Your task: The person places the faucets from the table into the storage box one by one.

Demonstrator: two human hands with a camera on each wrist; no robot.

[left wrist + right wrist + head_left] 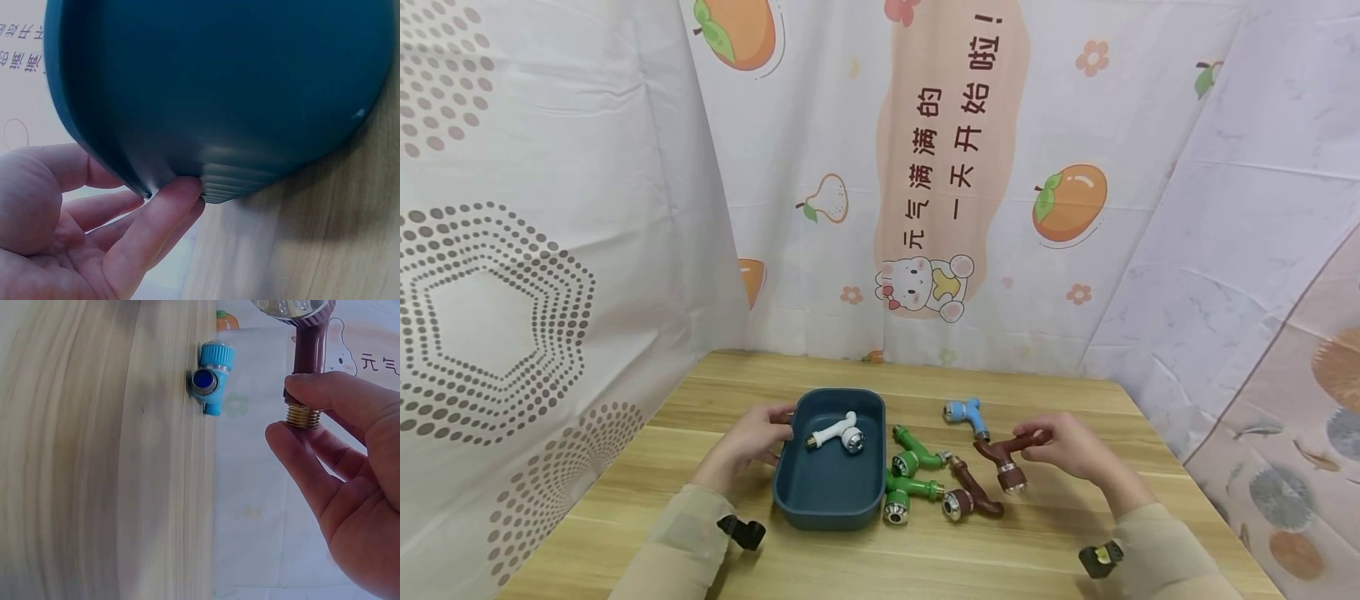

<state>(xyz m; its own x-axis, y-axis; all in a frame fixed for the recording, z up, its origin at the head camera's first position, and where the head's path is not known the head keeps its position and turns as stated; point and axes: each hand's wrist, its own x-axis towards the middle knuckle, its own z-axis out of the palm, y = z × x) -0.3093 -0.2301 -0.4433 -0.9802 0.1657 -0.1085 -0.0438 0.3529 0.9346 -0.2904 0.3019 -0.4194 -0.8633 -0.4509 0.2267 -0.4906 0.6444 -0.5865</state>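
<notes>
The right hand [1060, 446] pinches a brown faucet [1004, 458] near its threaded end, right of a second brown faucet [974, 492]. The left hand [758, 436] grips the left rim of a dark blue tray [829, 500] holding a white faucet [833, 431]. Two green faucets [917, 450] lie right of the tray, a light-blue faucet [972, 414] farther back.

Left arm [681, 542] extended forward, angled inward; left grip [758, 435] holding, digits bent. Right arm [1165, 550] extended forward, likewise angled inward; right grip [1063, 446] pinching between opposed digits. Both grips are engaged and stand well apart.
</notes>
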